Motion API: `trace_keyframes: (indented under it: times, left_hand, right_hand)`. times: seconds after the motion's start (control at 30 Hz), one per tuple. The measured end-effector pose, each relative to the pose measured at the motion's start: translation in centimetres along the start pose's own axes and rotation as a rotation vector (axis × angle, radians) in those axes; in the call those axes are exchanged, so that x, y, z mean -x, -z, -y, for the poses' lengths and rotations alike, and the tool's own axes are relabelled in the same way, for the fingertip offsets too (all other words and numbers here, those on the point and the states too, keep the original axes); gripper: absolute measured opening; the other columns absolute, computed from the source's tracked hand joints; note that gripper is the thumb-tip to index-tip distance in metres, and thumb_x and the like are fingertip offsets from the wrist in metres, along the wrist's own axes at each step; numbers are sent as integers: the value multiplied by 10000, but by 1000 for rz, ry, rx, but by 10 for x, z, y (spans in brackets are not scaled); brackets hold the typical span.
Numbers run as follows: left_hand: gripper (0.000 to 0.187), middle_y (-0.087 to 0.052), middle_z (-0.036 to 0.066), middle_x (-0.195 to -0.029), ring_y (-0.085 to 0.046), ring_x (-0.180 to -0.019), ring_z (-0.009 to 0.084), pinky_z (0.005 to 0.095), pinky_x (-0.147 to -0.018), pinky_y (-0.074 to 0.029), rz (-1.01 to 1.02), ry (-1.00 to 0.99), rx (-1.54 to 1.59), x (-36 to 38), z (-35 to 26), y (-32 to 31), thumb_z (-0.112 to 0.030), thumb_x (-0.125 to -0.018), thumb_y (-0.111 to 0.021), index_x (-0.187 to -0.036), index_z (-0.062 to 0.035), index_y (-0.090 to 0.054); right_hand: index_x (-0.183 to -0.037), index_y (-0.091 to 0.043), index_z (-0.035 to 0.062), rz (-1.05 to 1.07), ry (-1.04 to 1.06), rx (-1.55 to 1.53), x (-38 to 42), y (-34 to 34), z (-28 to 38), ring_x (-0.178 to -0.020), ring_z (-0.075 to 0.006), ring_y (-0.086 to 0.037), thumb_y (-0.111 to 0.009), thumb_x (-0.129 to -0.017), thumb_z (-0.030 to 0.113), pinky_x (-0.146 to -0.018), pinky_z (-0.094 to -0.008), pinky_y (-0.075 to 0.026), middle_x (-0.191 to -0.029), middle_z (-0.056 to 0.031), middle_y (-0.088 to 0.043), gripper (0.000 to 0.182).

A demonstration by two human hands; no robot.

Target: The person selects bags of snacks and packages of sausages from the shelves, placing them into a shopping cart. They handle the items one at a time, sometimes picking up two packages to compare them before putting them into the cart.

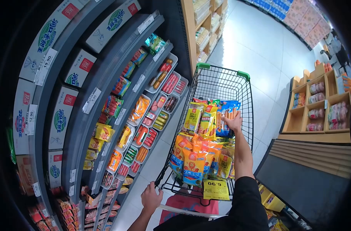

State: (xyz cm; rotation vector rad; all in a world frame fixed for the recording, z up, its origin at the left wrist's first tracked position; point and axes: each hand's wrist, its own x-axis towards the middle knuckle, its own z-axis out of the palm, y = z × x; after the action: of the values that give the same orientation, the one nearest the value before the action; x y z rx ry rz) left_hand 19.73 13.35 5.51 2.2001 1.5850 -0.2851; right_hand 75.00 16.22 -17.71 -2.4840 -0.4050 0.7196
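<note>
A black wire shopping cart [247,100] with green corners holds several snack bags. My right hand [234,122] reaches into it, its fingers closed on the blue sausage bag [224,131] at the right of the back row. Beside that bag stand yellow packs [208,120], and orange and blue bags [193,165] fill the front. A yellow price tag [216,189] showing 6.90 upside down is at the cart's near end. My left hand [151,197] is curled at the cart's near left corner, by the handle.
Dark shelves [117,50] with white boxes, snack packs and trays of sausages [140,134] curve along the left. A wooden shelf [194,23] stands beyond the cart. At the right is a wooden display [296,115] with packs. Pale floor tiles [256,50] run ahead.
</note>
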Motion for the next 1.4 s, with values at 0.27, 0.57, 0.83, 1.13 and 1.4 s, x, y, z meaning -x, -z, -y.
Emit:
trace_keyframes:
  times: [0.27, 0.57, 0.83, 1.13, 1.4]
  left_hand:
    - [425, -707, 181, -1009, -712, -921, 417, 568, -775, -536, 8, 38, 12, -1, -3, 1, -252, -883, -695, -1241, -69, -555]
    - [434, -705, 207, -1046, -709, -940, 444, 584, -788, -541, 3, 20, -15, 3, 0, 2, -276, -898, -671, -1248, -60, -534]
    - [409, -688, 220, -1029, -712, -937, 453, 582, -790, -558, -6, -43, -6, -4, -5, 7, -253, -903, -669, -1217, -41, -516]
    - [417, -684, 259, -1085, -689, -990, 499, 609, -843, -542, -47, -131, 113, -9, -8, -4, -254, -906, -676, -1202, -18, -503]
    - [424, -696, 263, -1108, -689, -1034, 494, 602, -907, -534, -26, -95, 176, -23, -19, -5, -289, -926, -651, -1237, -50, -490]
  right_hand:
    - [-1669, -87, 97, -76, -4, 119, 14, -13, 16, -1335, -513, -491, -930, -712, 566, -1085, -594, -465, -1510, -326, -393, 1358]
    - [-1609, -250, 22, -109, 286, -19, 83, 2, 14, -1462, -524, -347, -801, -896, 341, -1174, -611, -358, -1586, -365, -309, 956]
    - [-1441, -498, -12, -215, 545, 180, 325, 133, -20, -1445, -504, -396, -754, -856, 112, -1178, -577, -336, -1542, -306, -420, 651]
    - [-1492, -461, 7, -114, 256, 293, 447, 143, -103, -1521, -496, -245, -764, -854, 272, -1205, -616, -252, -1580, -293, -358, 754]
    - [-1318, -601, 69, -129, 290, 277, 430, 145, -94, -1465, -486, -309, -788, -822, 216, -1159, -625, -332, -1519, -231, -462, 550]
